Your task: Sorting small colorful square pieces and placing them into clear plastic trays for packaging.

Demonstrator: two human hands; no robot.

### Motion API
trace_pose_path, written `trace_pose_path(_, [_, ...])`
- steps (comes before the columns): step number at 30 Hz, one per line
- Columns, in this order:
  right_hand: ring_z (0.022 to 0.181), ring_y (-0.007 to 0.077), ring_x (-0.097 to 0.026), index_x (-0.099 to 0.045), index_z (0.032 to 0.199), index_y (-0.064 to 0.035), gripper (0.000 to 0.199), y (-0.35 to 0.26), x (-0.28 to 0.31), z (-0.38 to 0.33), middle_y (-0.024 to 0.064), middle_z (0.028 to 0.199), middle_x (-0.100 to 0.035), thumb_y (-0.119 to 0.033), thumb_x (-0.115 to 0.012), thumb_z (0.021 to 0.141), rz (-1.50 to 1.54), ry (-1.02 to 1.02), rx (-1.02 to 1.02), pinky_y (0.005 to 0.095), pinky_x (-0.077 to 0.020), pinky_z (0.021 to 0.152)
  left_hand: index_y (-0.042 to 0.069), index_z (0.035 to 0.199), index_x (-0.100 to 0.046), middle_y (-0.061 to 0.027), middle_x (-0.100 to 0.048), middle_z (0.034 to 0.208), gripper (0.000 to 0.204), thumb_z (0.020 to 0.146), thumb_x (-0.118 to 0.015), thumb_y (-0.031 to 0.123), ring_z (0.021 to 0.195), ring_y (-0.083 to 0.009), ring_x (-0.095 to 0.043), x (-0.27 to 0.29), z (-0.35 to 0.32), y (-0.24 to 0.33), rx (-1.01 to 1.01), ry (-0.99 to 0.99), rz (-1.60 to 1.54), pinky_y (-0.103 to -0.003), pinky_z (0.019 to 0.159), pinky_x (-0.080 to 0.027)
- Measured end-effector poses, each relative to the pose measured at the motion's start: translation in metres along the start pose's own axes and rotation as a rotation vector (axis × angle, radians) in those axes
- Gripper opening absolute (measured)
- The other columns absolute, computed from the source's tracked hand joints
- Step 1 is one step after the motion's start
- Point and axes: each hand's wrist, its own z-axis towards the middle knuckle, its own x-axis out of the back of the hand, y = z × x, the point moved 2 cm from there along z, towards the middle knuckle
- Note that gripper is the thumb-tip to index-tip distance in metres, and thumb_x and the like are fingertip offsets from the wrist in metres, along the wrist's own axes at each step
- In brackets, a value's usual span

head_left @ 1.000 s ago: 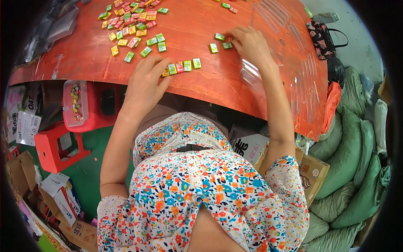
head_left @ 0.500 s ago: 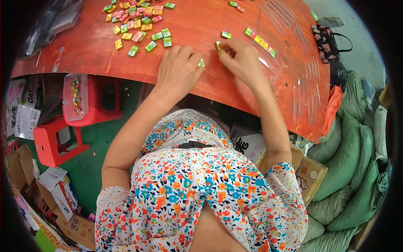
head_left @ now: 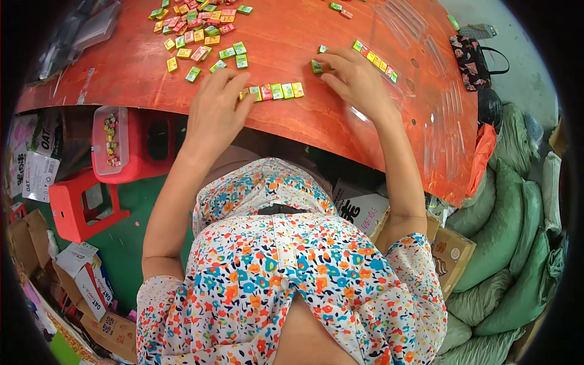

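Observation:
A short row of small boxes (head_left: 277, 91), yellow, green and red, lies side by side near the table's front edge. My left hand (head_left: 214, 112) is at the row's left end, thumb and fingers bent around the end box, which they partly hide. To the right, my right hand (head_left: 356, 82) hovers low with its fingers apart and nothing visible in them. A green box (head_left: 316, 66) lies flat just left of its fingertips, and another small green box (head_left: 323, 48) is partly covered by the index finger. A longer row of small boxes (head_left: 375, 61) lies beyond this hand.
A loose pile of small boxes (head_left: 198, 27) is at the table's far left. Clear plastic trays (head_left: 447, 131) lie on the right of the red table (head_left: 152, 85). Below left, a clear tub (head_left: 111, 140) with small boxes rests on a red stool (head_left: 143, 164). Green sacks (head_left: 505, 225) are heaped at right.
My left hand has slid left, uncovering the row of boxes. My right hand has drawn slightly right with its fingers spread, and the green box by it now lies flat.

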Motion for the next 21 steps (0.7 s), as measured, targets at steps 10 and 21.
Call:
trace_pose_path(10, [0.095, 0.0314, -0.061, -0.067, 0.111, -0.0067, 0.029, -0.013, -0.013, -0.013, 0.0100, 0.110, -0.065, -0.009, -0.067, 0.082, -0.005, -0.058, 0.186, 0.0403, -0.0498, 0.082, 0.001, 0.114, -0.062, -0.0125, -0.058, 0.104, 0.040, 0.079, -0.074, 0.016, 0.098, -0.0314, -0.059, 0.016, -0.011, -0.009, 0.114, -0.102, -0.009, -0.042, 0.081, -0.050])
trace_pose_path(21, [0.099, 0.0302, -0.061, -0.063, 0.119, -0.0066, 0.041, -0.026, -0.013, -0.015, 0.0115, 0.115, -0.061, -0.016, -0.074, 0.080, 0.197, -0.150, 0.038, 0.0386, -0.0500, 0.084, 0.006, 0.114, -0.063, -0.0108, -0.056, 0.102, 0.044, 0.075, -0.078, 0.021, 0.098, -0.0297, -0.059, 0.002, -0.002, -0.001, 0.070, -0.162, -0.020, -0.042, 0.080, -0.050])
